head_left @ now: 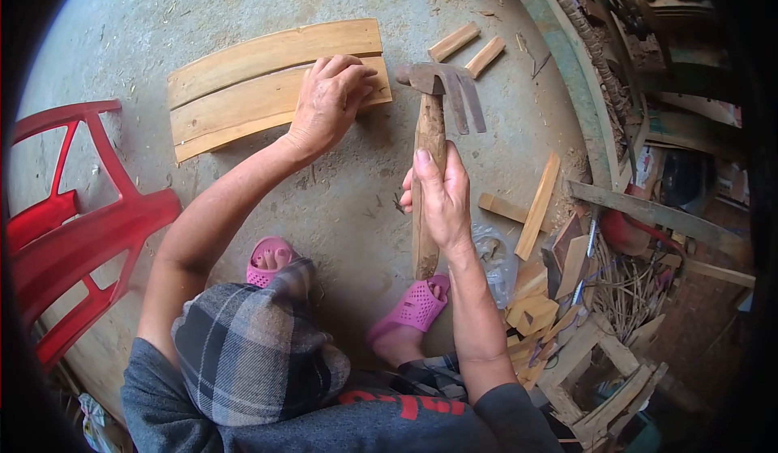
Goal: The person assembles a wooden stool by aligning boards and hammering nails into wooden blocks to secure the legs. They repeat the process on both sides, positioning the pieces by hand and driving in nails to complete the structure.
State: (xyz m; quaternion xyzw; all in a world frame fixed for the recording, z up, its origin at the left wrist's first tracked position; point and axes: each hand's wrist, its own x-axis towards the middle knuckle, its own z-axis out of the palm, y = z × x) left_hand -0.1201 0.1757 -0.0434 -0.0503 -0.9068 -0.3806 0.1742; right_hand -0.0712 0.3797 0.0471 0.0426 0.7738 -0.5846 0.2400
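My right hand [442, 198] is wrapped round the wooden handle of a claw hammer [428, 129], its metal head up and the claw pointing right. My left hand [331, 100] rests at the right end of a low wooden piece topped by two planks [243, 113], with a narrow gap between them. The left fingers are curled together near the plank's edge; whatever they pinch, if anything, is too small to make out. The hammer head is to the right of the planks, apart from them.
A red plastic chair [97, 234] lies at the left. Short wood blocks [454, 41] and a longer wood strip [537, 206] lie on the concrete floor [324, 202]. Scrap wood [583, 364], twigs [628, 287] and a clear plastic bag [493, 258] crowd the right side. My feet wear pink slippers [415, 307].
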